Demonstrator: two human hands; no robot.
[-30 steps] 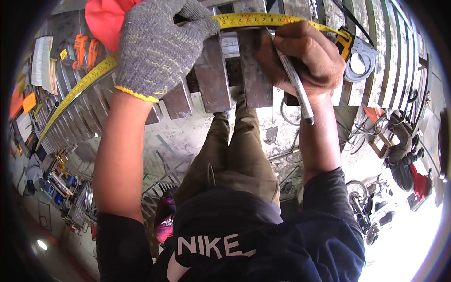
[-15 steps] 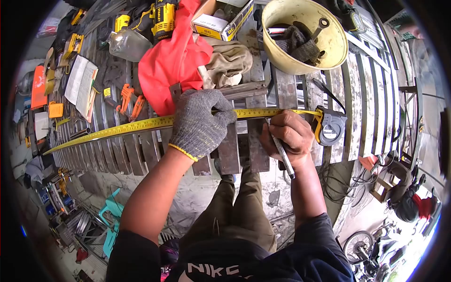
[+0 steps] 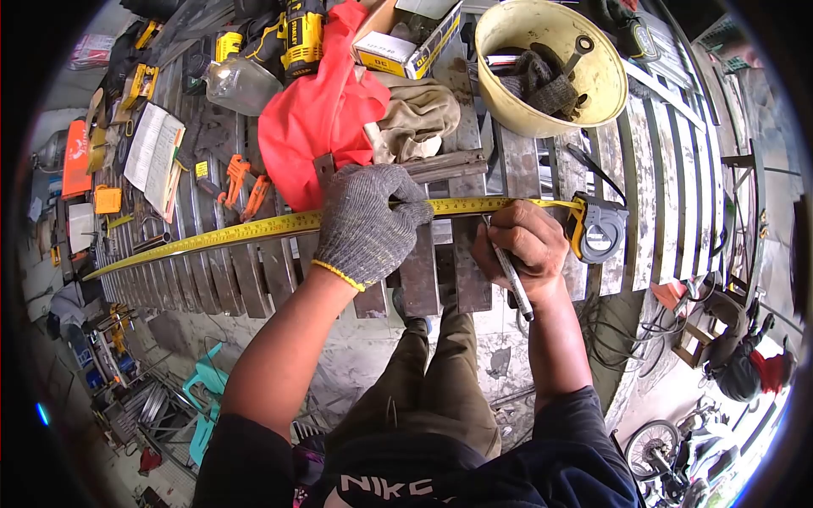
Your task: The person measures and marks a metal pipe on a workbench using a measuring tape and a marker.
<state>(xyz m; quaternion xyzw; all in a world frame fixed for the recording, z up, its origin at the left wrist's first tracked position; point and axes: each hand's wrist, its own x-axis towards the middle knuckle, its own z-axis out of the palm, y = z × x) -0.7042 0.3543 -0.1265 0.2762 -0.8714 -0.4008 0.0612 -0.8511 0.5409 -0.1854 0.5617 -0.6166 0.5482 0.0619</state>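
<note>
A yellow tape measure blade stretches across the slatted metal bench from the far left to its grey-and-black case on the right. A thin metal edge runs beneath the blade. My left hand, in a grey knit glove with a yellow cuff, is closed over the blade near the middle. My bare right hand grips a silver pen beside the case. The pen's upper end slants toward my body, and its other end meets the lower edge of the blade. Some right fingers rest against the blade.
Beyond my hands lie a red cloth, a beige cloth and short metal pieces. A cream bucket holding a wrench stands at the back right. Orange clamps, a notebook and a yellow drill lie leftward.
The whole view has shifted slightly, with everything appearing a little further right. Both hands keep their hold on the tape blade and the pen.
</note>
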